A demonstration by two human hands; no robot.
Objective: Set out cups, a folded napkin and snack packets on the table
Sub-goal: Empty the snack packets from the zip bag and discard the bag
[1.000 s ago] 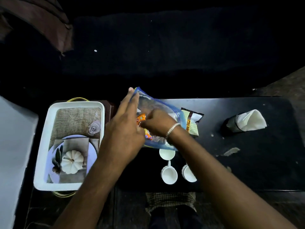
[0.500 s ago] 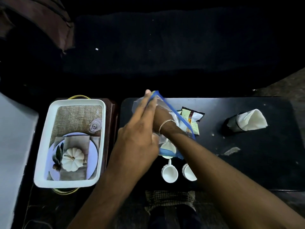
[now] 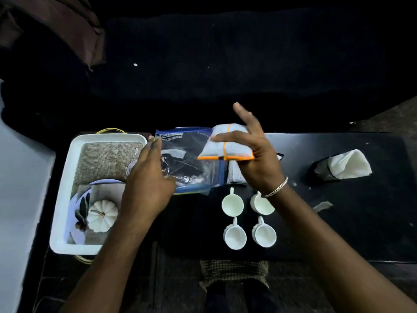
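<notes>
Four cups crowd the table's near-middle; right side lies open.

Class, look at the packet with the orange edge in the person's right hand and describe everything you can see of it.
The snack packet is a flat, whitish pouch with an orange border along its near edge and a thin orange stripe across it. It looks like glossy plastic film and seems sealed. The right hand holds it above the table, thumb on top, fingers beneath, just beside the mouth of the clear zip bag.
</notes>
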